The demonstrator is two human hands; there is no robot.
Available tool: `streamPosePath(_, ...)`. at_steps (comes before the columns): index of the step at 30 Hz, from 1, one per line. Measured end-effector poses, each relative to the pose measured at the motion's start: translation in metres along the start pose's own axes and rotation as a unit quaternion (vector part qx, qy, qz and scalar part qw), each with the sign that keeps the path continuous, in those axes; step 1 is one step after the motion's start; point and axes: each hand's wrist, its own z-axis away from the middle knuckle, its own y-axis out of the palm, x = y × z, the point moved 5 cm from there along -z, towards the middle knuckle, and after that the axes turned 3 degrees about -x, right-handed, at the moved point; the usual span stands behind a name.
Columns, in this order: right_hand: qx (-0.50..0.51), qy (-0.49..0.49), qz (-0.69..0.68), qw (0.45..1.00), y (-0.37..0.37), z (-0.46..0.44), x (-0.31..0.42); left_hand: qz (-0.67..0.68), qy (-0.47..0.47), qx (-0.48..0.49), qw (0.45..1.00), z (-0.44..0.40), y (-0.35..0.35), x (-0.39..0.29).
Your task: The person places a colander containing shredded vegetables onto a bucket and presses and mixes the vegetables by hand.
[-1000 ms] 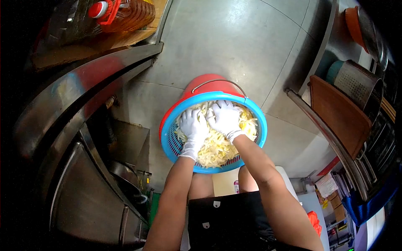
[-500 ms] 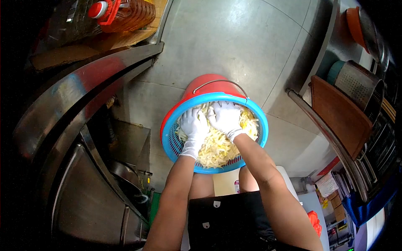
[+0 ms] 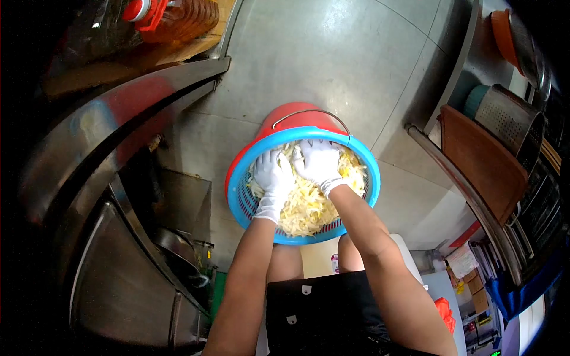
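A blue plastic basket (image 3: pixel 372 188) with slotted walls rests tilted on a red bucket (image 3: pixel 288 114) that has a wire handle. Pale yellow-white shredded vegetable (image 3: pixel 309 212) fills the basket; its exact kind I cannot tell. My left hand (image 3: pixel 274 178), in a thin white glove, lies on the shreds at the basket's left side, fingers spread. Beside it my right hand (image 3: pixel 319 163), gloved the same way, presses on the shreds near the far rim with its fingers stretched out and thumb apart. Some fingertips are partly hidden among the shreds.
Grey floor tiles (image 3: pixel 297 53) surround the bucket. At left stands a metal counter (image 3: pixel 130 279); a red-capped oil bottle (image 3: pixel 181 21) lies at the upper left. A rack at right holds a brown tray (image 3: pixel 481 163) and a perforated metal pan (image 3: pixel 504 118).
The basket and both hands appear very slightly higher in view, along with a small shift of the surroundings. Both hands keep nearly the same place on the shreds.
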Motion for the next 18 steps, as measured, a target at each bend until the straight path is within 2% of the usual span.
streamPosePath(5,-0.014,-0.014,-0.001,1.0,0.0,0.0,0.0,0.003,-0.015,-0.009,1.0,0.002,0.002,0.001)
streamPosePath(8,-0.025,-0.028,0.015,0.999,-0.003,0.0,0.002,0.011,0.025,-0.06,0.998,0.0,-0.004,-0.005)
streamPosePath(9,-0.055,-0.031,-0.003,0.998,-0.005,0.0,0.003,-0.002,0.006,-0.028,1.0,0.004,-0.003,-0.005)
streamPosePath(11,0.03,0.007,-0.023,0.999,0.001,-0.009,-0.001,-0.027,-0.024,0.031,0.999,-0.007,-0.001,-0.005)
streamPosePath(12,0.063,0.023,-0.027,0.997,0.001,-0.007,0.001,-0.03,-0.03,0.03,0.999,-0.006,0.0,-0.003)
streamPosePath(14,0.019,0.002,0.013,1.0,-0.012,0.0,0.009,-0.037,-0.044,0.028,0.998,-0.001,0.002,0.0)
streamPosePath(15,-0.002,-0.008,0.033,0.999,-0.019,0.004,0.013,0.002,-0.081,0.073,0.994,0.001,-0.01,-0.005)
streamPosePath(18,0.015,-0.046,0.08,0.996,-0.062,0.02,0.036,0.058,-0.089,0.055,0.993,0.008,-0.051,-0.021)
